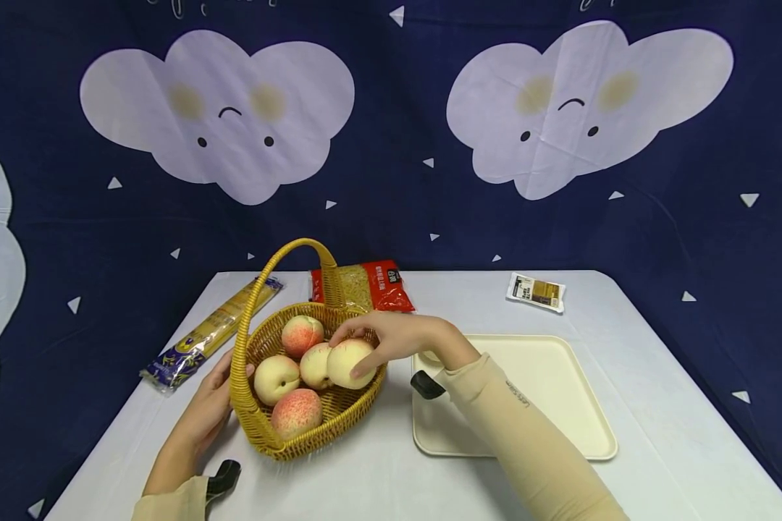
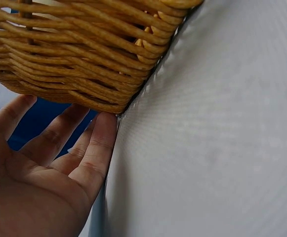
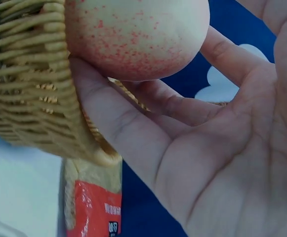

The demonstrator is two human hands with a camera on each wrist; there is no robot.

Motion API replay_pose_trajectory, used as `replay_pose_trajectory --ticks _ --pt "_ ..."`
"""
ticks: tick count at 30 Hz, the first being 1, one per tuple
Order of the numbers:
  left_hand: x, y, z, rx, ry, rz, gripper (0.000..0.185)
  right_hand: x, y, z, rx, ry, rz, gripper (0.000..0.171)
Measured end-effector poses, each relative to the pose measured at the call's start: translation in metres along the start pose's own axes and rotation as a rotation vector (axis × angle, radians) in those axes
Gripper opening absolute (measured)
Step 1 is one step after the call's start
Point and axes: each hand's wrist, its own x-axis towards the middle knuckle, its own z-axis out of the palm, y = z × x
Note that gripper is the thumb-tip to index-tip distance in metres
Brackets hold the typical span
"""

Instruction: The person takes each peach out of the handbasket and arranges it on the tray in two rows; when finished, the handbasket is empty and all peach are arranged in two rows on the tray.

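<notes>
A yellow woven basket with a tall arched handle stands left of centre on the table. Several peaches lie in it, among them a red-speckled peach at the front and a pale peach on the left. My right hand grips another pale peach at the basket's right rim; in the right wrist view its speckled underside shows between thumb and fingers. At the basket's left side is my left hand. Its fairly straight fingers touch the lower weave in the left wrist view.
A cream tray lies on the right, partly under my right forearm. Behind the basket is a red bag of yellowish food; a long pasta packet lies to its left. A small packet sits at the back right.
</notes>
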Motion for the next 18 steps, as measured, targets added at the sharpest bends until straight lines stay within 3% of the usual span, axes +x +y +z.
replay_pose_trajectory --ticks 18 --pt "-0.001 0.001 0.000 0.000 -0.004 -0.003 0.069 -0.038 0.029 -0.009 0.143 0.251 -0.059 0.058"
